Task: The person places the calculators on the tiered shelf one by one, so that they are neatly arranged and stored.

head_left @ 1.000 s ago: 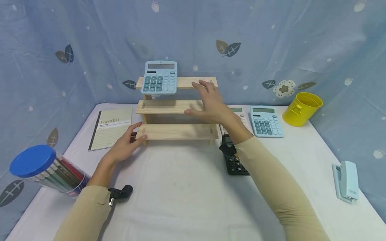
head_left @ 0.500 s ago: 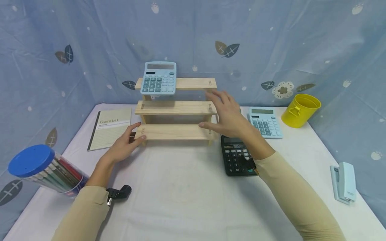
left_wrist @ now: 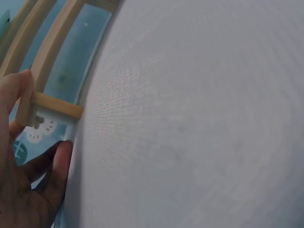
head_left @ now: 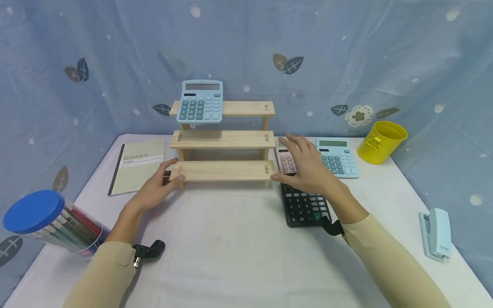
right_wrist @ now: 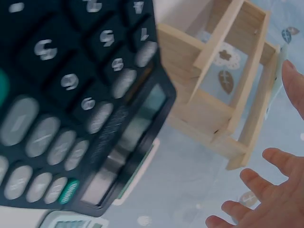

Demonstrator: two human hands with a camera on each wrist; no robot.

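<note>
A three-tier wooden shelf (head_left: 221, 171) stands on the white-covered table. At its left end my left hand (head_left: 155, 186) grips the lowest board; in the left wrist view the thumb (left_wrist: 26, 78) lies on the board's edge. A light blue calculator (head_left: 200, 102) leans on the top tier, toward the left. My right hand (head_left: 308, 167), fingers spread and holding nothing, is off the shelf's right end. Below it, a black calculator (head_left: 304, 207) lies on the table, partly covered by the hand. A pink calculator (head_left: 286, 159) and another light blue calculator (head_left: 340, 158) lie behind.
A notebook (head_left: 136, 164) lies left of the shelf. Nearer on the left is a clear tub of pencils with a blue lid (head_left: 34, 211). A yellow bucket (head_left: 381, 143) is at the back right, and a light blue stapler (head_left: 437, 233) at the right edge.
My right hand has moved from over the shelf's upper tiers, right and down, to beside its right end over the calculators. The left hand stays at the lowest board.
</note>
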